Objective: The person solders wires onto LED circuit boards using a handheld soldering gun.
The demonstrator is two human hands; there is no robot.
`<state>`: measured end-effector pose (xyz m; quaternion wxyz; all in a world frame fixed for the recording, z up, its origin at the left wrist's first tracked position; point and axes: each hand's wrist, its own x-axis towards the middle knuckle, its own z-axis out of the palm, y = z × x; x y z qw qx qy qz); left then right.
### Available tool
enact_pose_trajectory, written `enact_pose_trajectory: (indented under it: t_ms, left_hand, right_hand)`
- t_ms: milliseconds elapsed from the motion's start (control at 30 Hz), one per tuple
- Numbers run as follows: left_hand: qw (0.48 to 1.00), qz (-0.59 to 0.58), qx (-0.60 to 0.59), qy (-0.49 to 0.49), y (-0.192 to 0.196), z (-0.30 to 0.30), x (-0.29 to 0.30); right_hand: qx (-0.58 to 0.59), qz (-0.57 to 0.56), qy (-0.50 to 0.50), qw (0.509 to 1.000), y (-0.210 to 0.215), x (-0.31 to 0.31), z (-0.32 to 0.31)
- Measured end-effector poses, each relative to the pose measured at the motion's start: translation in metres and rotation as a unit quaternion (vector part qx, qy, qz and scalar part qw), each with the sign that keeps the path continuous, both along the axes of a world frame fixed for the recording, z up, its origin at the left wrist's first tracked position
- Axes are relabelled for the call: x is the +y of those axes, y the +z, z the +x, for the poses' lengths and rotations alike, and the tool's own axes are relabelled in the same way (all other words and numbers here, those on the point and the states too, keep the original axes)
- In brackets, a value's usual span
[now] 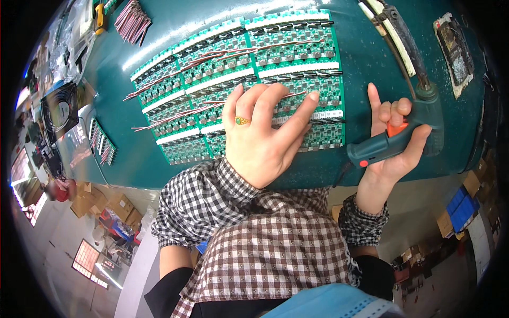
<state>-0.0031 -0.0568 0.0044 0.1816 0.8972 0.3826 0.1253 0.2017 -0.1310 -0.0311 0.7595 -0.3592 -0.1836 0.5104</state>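
While the left hand lies palm down over the boards in the middle of the frame, the right hand is closed around the grip of a dark green gun at right of centre. Its curled fingers rest by the orange trigger, one finger points upward free of the grip, and the gun's metal barrel runs up to the top edge.

The left fingers are bent and slightly apart, with the thumb toward the right; whether they pinch anything beneath cannot be told. A ring sits on one of them. The boards lie side by side as a green block with white strips, filling the upper middle of the frame. Thin red and white wires cross them, one group passing under the left hand.

On the green table, a bundle of similar wires and a yellow-handled screwdriver lie at upper left, a small board at left, and a worn, dark-centred block at upper right.
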Motion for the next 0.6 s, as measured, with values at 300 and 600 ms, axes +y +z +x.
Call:
enact_pose_trajectory:
  t_ms: [300,600]
  left_hand:
    - [0.999,-0.019,0.022,-0.018,0.0048,-0.0035,-0.0054]
    - [0.999,-0.042,0.016,-0.03,0.0094,-0.0098,-0.001]
  right_hand:
    - [0.004,0.007,0.004,1.0,-0.0008,-0.0025,0.0003]
    - [0.013,0.007,0.005,1.0,-0.0013,-0.0033,-0.0005]
